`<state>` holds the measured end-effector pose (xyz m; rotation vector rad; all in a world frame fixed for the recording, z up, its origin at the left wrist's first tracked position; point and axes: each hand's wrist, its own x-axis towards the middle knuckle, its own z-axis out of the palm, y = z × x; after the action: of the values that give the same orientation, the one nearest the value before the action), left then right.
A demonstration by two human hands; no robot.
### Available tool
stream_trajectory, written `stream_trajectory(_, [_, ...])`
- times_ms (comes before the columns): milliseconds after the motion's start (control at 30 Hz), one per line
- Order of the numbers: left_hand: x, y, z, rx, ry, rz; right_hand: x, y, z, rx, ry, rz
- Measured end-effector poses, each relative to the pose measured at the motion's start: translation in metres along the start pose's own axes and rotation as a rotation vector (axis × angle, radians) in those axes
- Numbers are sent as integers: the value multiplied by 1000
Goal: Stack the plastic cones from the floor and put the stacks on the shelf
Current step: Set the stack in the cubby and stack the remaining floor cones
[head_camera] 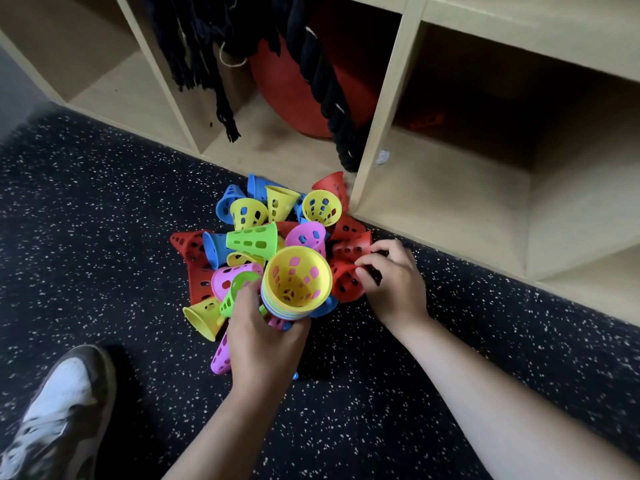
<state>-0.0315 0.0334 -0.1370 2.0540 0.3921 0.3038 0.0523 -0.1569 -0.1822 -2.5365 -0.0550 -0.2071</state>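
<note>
A pile of perforated plastic cones (252, 240) in red, blue, yellow, green and pink lies on the dark speckled floor in front of the shelf. My left hand (258, 336) grips a stack of nested cones (296, 282), open end up, with a yellow cone on top. To the right of the stack, my right hand (393, 284) pinches the rim of a red cone (346, 280) lying at the pile's right edge.
The wooden shelf (375, 133) stands behind the pile. Its right compartment (460, 199) is open just beyond my right hand. The middle compartment holds a red ball (298, 88) and black ropes (322, 81). A shoe (59, 407) stands at lower left.
</note>
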Motion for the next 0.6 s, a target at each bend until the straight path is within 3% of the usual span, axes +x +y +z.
stream_trajectory(133, [0, -3, 0, 11, 1, 6, -4, -6, -26, 93, 52, -84])
stream_trajectory(333, [-2, -10, 2, 21, -26, -2, 4, -54, -96, 437, 142, 145])
stream_trajectory(467, [-5, -8, 4, 54, -42, 38, 3, -96, -134, 564, 32, 65])
stream_trajectory(600, [-7, -3, 7, 59, -53, 64, -4, -113, -122, 534, -131, 19])
